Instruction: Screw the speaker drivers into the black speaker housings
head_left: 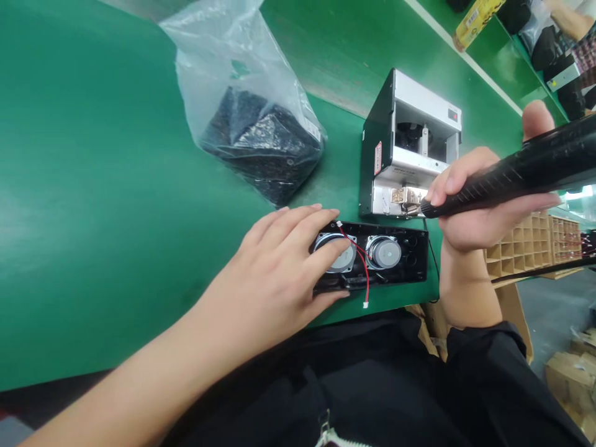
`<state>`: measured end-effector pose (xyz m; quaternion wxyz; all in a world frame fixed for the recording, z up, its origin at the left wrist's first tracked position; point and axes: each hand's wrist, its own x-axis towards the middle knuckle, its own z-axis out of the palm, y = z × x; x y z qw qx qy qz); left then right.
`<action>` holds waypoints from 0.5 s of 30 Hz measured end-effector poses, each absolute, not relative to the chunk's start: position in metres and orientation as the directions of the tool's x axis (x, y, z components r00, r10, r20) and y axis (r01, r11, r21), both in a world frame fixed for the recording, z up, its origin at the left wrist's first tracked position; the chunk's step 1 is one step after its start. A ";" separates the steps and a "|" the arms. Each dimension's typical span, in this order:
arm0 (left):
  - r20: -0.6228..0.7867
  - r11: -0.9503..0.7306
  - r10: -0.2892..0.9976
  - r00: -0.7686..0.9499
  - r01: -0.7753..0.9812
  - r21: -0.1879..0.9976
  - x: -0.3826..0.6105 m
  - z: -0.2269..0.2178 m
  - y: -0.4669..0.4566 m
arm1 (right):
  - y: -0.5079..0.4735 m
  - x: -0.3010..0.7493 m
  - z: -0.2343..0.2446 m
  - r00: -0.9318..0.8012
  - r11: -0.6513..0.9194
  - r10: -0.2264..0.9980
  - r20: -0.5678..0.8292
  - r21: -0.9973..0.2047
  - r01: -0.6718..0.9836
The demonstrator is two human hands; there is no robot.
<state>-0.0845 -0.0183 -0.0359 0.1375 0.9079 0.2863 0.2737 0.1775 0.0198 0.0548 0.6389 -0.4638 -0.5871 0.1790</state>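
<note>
A long black speaker housing [400,273] lies open side up on the bench, with two round speakers [386,252] seated in it. Red wires [365,267] with white plugs run across them. My left hand [284,267] is closed over the housing's left end, the thumb along the near edge and fingers across the far edge. In my right hand [475,198] is a black electric screwdriver [521,171], its fingers wrapped round the body. The screwdriver's nose points at the metal outlet of a screw feeder [419,167]; whether the tip touches it I cannot tell.
Left of the feeder stands a clear plastic bag [265,124] of black parts on the green bench [93,217]. Cardboard divider trays [521,245] are at the right. A yellow bottle [475,23] lies at the back, near another person's arm [570,18].
</note>
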 end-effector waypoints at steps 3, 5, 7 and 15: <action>0.400 -0.804 0.585 0.705 0.439 0.401 -0.086 -0.035 -0.018 | 0.009 0.169 0.068 0.293 0.631 0.709 0.642 -0.762 0.142; 0.404 -0.795 0.597 0.693 0.443 0.415 -0.089 -0.034 -0.019 | -0.006 0.168 0.078 0.270 0.624 0.729 0.628 -0.773 0.115; 0.413 -0.783 0.613 0.673 0.446 0.434 -0.092 -0.032 -0.020 | -0.026 0.169 0.088 0.229 0.568 0.780 0.583 -0.812 0.134; 0.587 -0.873 0.482 0.650 0.305 0.380 -0.076 -0.029 -0.043 | -0.076 0.149 0.079 0.200 0.551 0.804 0.559 -0.828 0.099</action>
